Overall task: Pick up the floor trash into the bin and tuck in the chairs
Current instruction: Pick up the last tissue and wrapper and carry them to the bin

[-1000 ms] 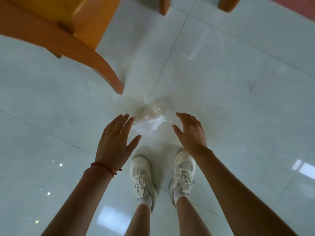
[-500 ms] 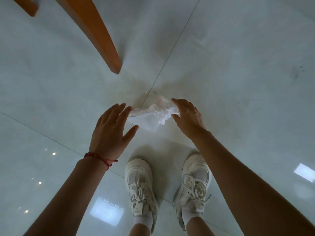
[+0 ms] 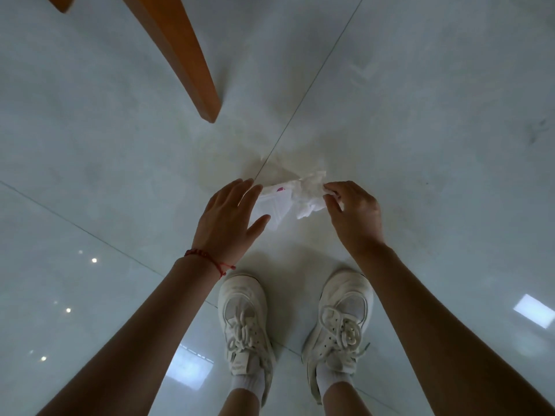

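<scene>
Pale floor tiles lay below. Near a chair leg, the right hand pinched crumpled tissue; the left hand stayed flat, touching it.

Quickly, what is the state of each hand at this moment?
Left hand: open, fingers straight beside the crumpled white tissue and thin plastic wrapper.
Right hand: pinches that tissue.

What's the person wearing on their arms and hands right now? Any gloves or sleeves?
No gloves or sleeves show: both forearms are bare. The left hand has a thin red braided cord bracelet with a knot at the wrist. The right hand shows nothing worn.
</scene>
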